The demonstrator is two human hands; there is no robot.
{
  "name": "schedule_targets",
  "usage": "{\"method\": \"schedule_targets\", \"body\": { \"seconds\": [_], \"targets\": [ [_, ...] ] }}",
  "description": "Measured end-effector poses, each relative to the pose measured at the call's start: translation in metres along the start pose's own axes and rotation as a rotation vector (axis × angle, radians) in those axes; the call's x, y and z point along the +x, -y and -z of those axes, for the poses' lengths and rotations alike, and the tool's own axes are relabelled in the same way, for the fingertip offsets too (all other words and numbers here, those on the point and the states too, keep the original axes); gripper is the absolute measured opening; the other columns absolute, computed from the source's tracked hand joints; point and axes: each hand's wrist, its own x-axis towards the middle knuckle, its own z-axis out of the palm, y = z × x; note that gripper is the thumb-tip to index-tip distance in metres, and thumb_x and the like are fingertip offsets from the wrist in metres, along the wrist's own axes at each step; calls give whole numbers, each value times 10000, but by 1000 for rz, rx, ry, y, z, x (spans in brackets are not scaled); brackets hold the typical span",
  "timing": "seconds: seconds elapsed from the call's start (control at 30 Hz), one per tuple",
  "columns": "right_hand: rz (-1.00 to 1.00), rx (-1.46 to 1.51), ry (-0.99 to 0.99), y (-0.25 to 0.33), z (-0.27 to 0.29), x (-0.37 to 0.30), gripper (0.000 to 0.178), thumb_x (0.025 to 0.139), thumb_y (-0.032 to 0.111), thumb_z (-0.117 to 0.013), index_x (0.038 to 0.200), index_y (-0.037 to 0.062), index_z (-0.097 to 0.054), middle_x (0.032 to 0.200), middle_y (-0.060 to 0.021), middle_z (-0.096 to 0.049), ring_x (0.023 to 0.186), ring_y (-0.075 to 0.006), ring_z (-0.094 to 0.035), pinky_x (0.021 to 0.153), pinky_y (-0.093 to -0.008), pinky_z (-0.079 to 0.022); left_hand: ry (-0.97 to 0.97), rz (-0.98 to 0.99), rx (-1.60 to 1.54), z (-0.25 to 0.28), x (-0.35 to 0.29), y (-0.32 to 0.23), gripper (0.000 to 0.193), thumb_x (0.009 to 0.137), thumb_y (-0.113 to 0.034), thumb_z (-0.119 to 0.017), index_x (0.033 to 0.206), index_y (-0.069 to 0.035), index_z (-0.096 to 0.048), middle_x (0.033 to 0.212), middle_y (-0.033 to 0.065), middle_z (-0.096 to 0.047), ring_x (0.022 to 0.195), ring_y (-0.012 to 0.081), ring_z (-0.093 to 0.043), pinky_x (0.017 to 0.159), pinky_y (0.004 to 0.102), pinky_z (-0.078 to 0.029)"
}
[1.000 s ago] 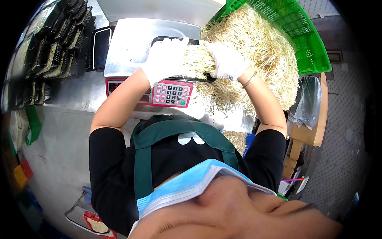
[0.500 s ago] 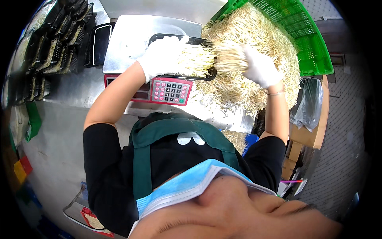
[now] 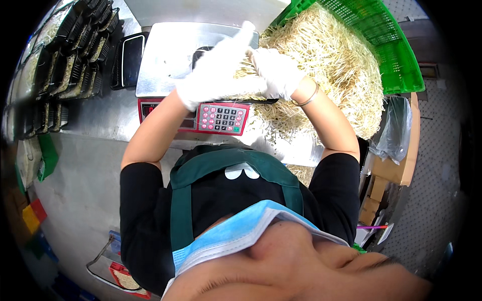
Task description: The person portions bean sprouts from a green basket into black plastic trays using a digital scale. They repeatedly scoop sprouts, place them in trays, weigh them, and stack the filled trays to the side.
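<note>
My left hand [image 3: 213,75], in a white glove, lies over a black plastic tray [image 3: 200,53] on the metal platform of a weighing scale [image 3: 163,62]. Its thumb and fingers are stretched wide apart around bean sprouts [image 3: 246,69] in the tray, and it is slightly blurred. Also gloved, my right hand [image 3: 278,73] comes in at the tray's right end, with bent fingers closed on sprouts and close to the left fingers. Both hands hide most of the tray and its filling. A big heap of bean sprouts [image 3: 334,75] rises just right of the right hand.
A green perforated crate [image 3: 396,60] stands behind and right of the heap. Stacked black trays of sprouts [image 3: 68,70] fill the far left, beside empty-looking black trays [image 3: 131,60]. The scale's red keypad panel [image 3: 222,119] faces me. A cardboard box [image 3: 409,145] with clear plastic stands right.
My right hand has moved left from the heap to the tray, bringing a bunch of sprouts. My left hand has spread its fingers. The view has shifted slightly.
</note>
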Motion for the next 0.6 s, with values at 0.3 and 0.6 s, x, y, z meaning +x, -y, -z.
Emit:
{"method": "schedule_targets", "body": {
  "seconds": [0.3,0.6],
  "targets": [
    [-31,165,-186,-27,-37,-21,637,742,150,-642,1297,-29,-386,1062,-234,-550,916,-354,-594,818,-398,-492,218,56,235,-16,3,-2,997,746,-522,-683,1447,19,-226,1209,213,-537,1041,346,-555,927,404,-430],
    [-21,-63,-198,-38,-27,-47,334,880,91,-455,1205,40,-512,987,-178,-645,873,-300,-649,699,-372,-539,299,140,389,-23,6,0,1046,752,-521,-677,1457,45,-151,991,192,-570,885,316,-572,828,383,-459]
  ]
}}
